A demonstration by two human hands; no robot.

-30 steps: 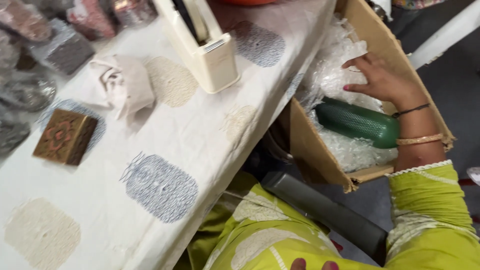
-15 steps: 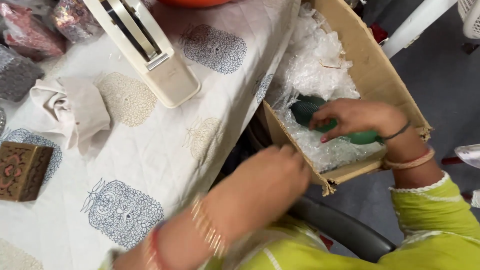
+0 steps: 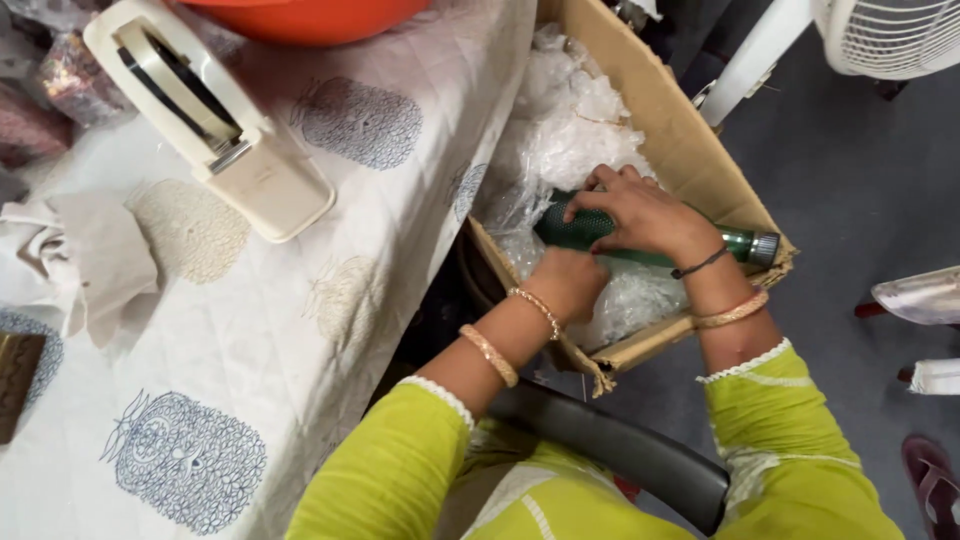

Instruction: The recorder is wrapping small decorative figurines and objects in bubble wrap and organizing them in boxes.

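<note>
A dark green bottle point(image 3: 578, 228) with a silver cap lies on its side in an open cardboard box point(image 3: 690, 150) packed with clear plastic bags point(image 3: 570, 130). My right hand point(image 3: 640, 212) lies over the bottle's middle, fingers curled around it. My left hand point(image 3: 570, 282) reaches into the box just below the bottle, touching the plastic beside it; its fingers are hidden. Both wrists wear bangles.
A table with a white printed cloth point(image 3: 300, 330) is on the left, holding a cream tape dispenser point(image 3: 215, 120), a crumpled cloth point(image 3: 95, 260) and an orange bowl point(image 3: 300, 18). A black chair arm point(image 3: 620, 455) sits below the box. A white fan point(image 3: 890, 35) stands at top right.
My left hand came up from my lap and went into the box beside the bottle. My right hand moved from the plastic onto the green bottle. The view shifted right.
</note>
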